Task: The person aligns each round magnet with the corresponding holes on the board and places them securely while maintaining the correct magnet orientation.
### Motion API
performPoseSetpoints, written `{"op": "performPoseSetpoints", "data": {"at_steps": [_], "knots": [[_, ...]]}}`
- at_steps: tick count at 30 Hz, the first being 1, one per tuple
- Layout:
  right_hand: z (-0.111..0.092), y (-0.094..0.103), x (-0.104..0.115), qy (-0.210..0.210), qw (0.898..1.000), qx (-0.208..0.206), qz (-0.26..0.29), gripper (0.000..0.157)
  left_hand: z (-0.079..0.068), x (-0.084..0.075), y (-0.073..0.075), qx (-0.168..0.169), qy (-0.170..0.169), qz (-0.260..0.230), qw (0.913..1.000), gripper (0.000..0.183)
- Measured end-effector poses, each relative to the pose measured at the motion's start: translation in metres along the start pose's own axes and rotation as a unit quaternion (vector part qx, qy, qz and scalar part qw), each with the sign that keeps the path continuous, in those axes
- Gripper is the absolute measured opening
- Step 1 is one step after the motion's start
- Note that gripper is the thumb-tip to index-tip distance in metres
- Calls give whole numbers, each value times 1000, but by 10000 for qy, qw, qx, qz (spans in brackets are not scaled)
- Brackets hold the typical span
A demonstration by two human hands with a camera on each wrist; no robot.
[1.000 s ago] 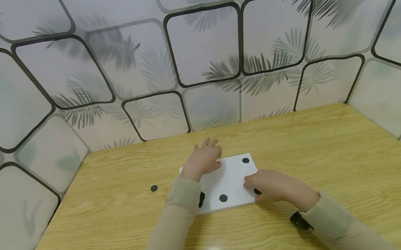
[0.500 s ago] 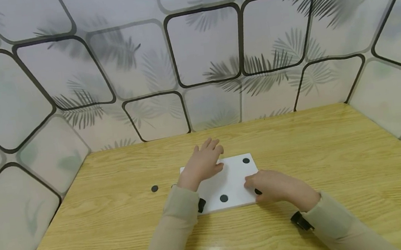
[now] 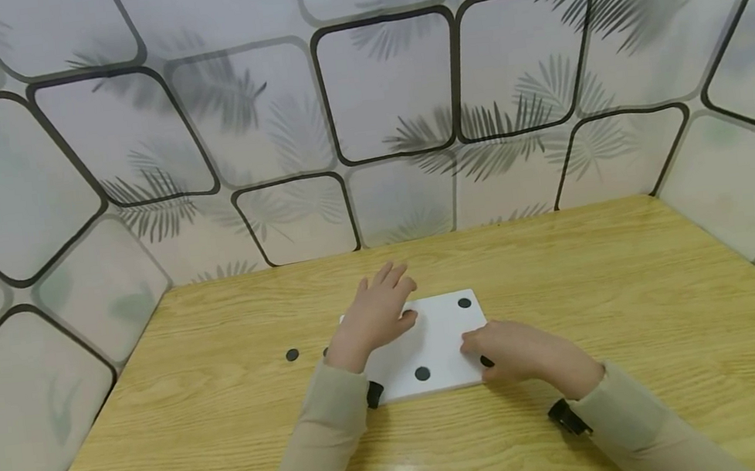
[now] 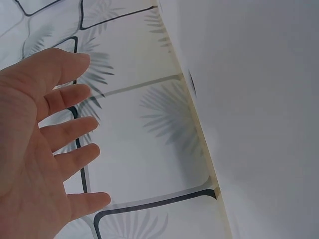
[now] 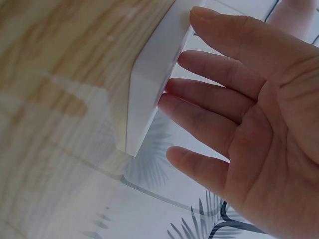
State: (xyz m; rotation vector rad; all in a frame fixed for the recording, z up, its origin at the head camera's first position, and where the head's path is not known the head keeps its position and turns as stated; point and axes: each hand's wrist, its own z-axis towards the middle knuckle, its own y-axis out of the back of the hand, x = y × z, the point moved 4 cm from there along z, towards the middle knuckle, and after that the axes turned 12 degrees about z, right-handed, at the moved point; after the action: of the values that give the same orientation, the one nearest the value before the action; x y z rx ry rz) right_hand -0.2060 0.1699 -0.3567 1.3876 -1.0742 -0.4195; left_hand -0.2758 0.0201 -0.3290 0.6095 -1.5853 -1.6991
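Note:
A white rectangular board (image 3: 441, 337) lies on the table with round black discs on its face. One disc (image 3: 464, 303) is at the far right corner and another disc (image 3: 423, 373) is near the front edge. A third disc (image 3: 487, 361) is partly hidden by my right hand (image 3: 516, 348), whose fingers rest on the board's right end. In the right wrist view those fingers (image 5: 199, 107) are extended against the board's edge (image 5: 149, 99). My left hand (image 3: 374, 313) is spread over the board's left part and holds nothing; in its wrist view the fingers (image 4: 79, 159) stand apart.
A loose black disc (image 3: 292, 355) lies on the wooden table (image 3: 215, 409) left of the board. Beside my left sleeve (image 3: 323, 436) another dark disc (image 3: 325, 352) shows partly. Patterned panels (image 3: 388, 86) enclose the table at the back and sides.
My left hand has shifted slightly to the left, so more of the dark disc by the sleeve shows. My right hand and the board have stayed almost still.

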Motion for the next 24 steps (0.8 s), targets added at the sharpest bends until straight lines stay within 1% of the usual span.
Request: {"op": "performPoseSetpoints", "data": {"at_steps": [6,15,24], "knots": [[0,0,0,75,10000,-31,1,29,-4,1,0,-61,60,-59,9999,32],[0,-1,-1,34,10000,-15,-3,30,-9,0,3,-275,-61,19,9996,28],[0,-1,-1,20,10000,-22,18,29,-17,1,3,-223,-151,115,9996,29]]}}
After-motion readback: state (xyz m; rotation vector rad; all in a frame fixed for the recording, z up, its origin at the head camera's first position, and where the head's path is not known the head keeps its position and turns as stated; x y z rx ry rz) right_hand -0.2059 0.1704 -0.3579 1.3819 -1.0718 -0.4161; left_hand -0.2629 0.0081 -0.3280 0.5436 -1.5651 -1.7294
